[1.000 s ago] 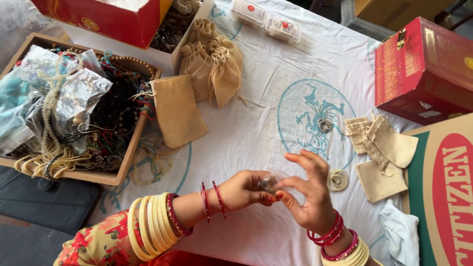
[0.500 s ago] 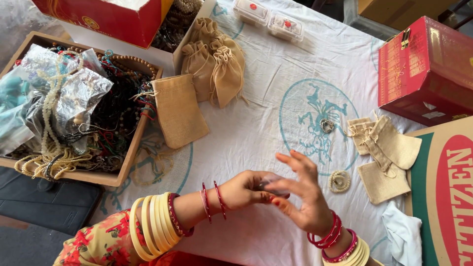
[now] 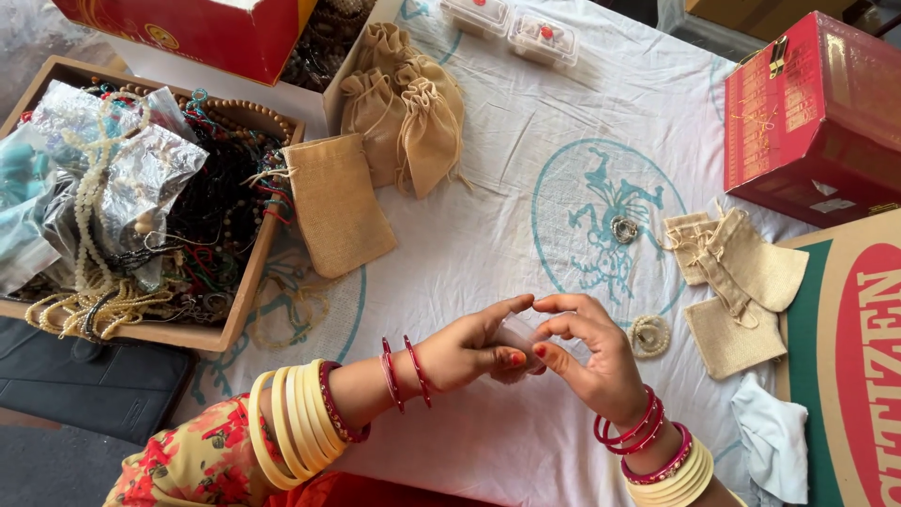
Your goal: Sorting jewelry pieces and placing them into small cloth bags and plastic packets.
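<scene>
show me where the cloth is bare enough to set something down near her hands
The widest bare patch of the white cloth lies between the flat burlap pouch and the blue printed circle. Another runs below the left hand and right hand. It is crowded by the small pouches, bead coil and bead tray.

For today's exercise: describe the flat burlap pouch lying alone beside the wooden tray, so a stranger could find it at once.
Start at the wooden tray heaped with bead necklaces on the left of the white printed tablecloth. Just off its right wall lies a tan burlap drawstring pouch, its tied mouth towards the tray. Unlike the plump, gathered tan pouches bunched above it, this one is flat, empty-looking and alone.
</scene>
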